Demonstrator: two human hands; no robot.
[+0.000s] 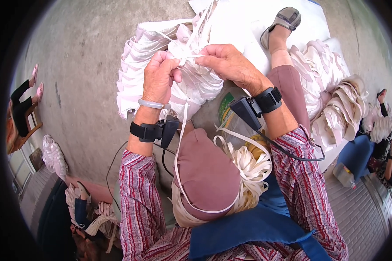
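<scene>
My left hand (pixel 159 78) and my right hand (pixel 231 65) face each other, each with thumb and fingers pinched. Between them they grip a thin white ribbon (pixel 190 56), drawn across a loop or knot. Just beneath lies a thick bundle of stacked white and pale pink pieces (pixel 133 71), which look like shoe uppers. A long white strip (pixel 176 165) trails down from the bundle and curves over my knee. Loose cream strips (pixel 250 167) are heaped beside my thigh, apart from both hands.
More bundles (pixel 318 65) (pixel 342 108) sit right of my leg. White sheeting (pixel 248 26) spreads beneath my outstretched foot. A pale bundle (pixel 54 156) rests on the floor at left. Other people sit at both sides. Black cables (pixel 287 150) hang from my wrist devices.
</scene>
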